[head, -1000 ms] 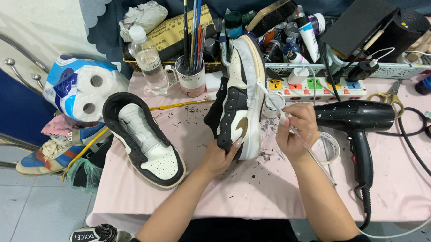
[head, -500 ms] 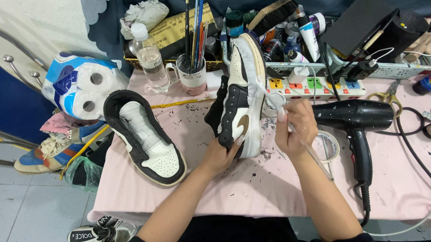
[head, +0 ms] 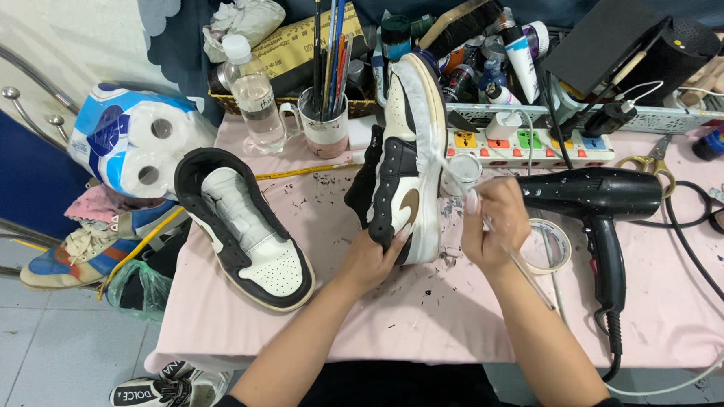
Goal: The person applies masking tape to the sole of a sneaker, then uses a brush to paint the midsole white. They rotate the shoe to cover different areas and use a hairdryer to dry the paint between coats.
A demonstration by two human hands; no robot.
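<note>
Pink cloth (head: 399, 316) covers the table, flecked with dark scraps; grey floor tiles (head: 52, 363) lie at 8 o'clock. Mug (head: 324, 125) at 12 o'clock holds brushes. Left hand (head: 373, 260) grips the upended sneaker (head: 405, 157) at centre. Right hand (head: 493, 230) pinches a thin brush (head: 521, 270) against its sole.

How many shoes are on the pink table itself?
2. One sneaker stands on its side in the left hand; its mate lies flat near the left edge. Clutter behind may hide more.
</note>
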